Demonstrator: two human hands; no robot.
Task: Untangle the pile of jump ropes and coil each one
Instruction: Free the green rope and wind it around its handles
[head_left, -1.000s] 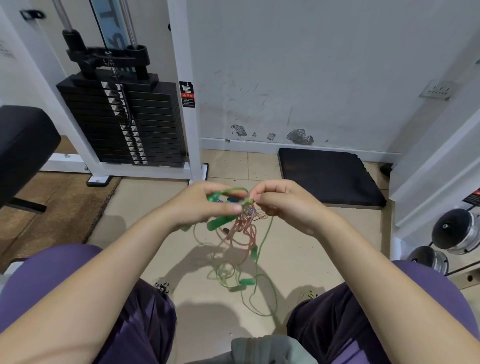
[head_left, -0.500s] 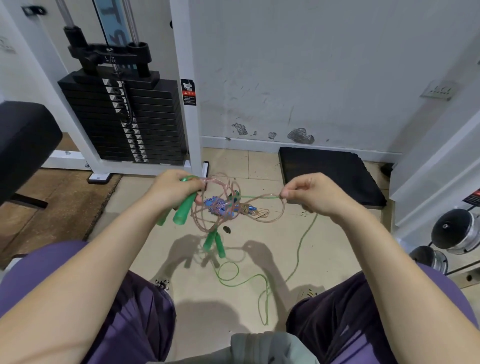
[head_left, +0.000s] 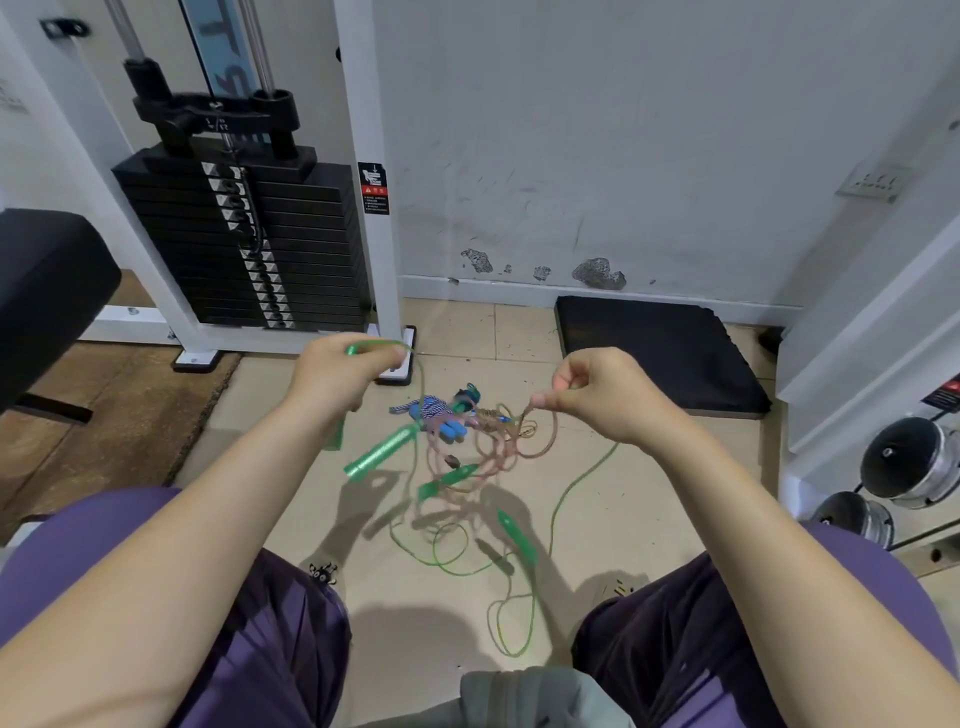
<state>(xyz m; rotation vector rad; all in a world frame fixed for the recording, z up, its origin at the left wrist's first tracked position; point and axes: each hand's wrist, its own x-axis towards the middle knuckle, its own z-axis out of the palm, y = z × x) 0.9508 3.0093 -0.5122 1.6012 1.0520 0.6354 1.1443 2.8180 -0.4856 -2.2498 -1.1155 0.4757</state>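
Above the tiled floor, between the person's knees, the tangle of jump ropes hangs in the air, so the step in hand is still untangling; no rope is coiled yet. Left hand is curled around a green cord and seems to hold a green handle too, though the fingers hide most of it. Right hand pinches a pinkish clear rope between thumb and fingertips, pulling it out sideways from the knot. Blue-and-white braided rope with blue handles sits at the knot's core; loose green handles dangle below, and green cord trails in loops on the floor near the feet. Next move probably calls for spreading the hands further apart to open the knot, then feeding a handle back through a loop so one rope slips free. No containers in view, nothing to report there.
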